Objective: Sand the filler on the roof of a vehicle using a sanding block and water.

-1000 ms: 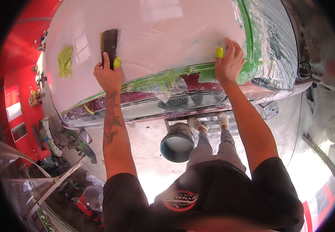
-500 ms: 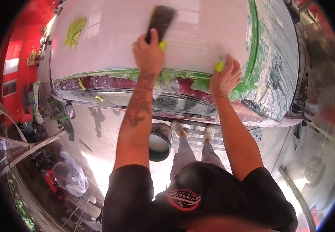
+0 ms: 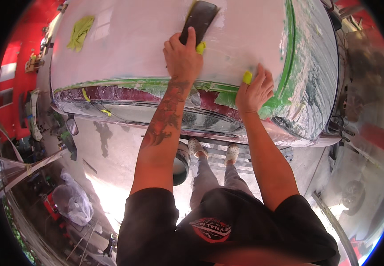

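My left hand point(image 3: 182, 58) is closed around the near end of a long black sanding block point(image 3: 201, 20), which lies against the pale, wet-looking car roof point(image 3: 134, 48). Yellow tape wraps the left thumb. To the right, my right hand point(image 3: 255, 91) rests near the roof's edge with its fingers stretched out and nothing in them; its thumb also wears yellow tape. Green masking tape point(image 3: 152, 82) runs along the near roof edge, partly under my left forearm. A crumpled yellow-green cloth point(image 3: 81, 32) lies on the roof at the far left.
Streaked plastic sheeting point(image 3: 314, 80) covers the glass on the right. Down by my feet stands a dark bucket point(image 3: 184, 177), partly behind my left arm. Below my shoes is a slatted platform point(image 3: 260, 163). A bag-covered item point(image 3: 72, 201) sits at the lower left.
My left hand and the sanding block have moved to the right across the roof. My right hand stays near the same spot. The whole view has shifted slightly.
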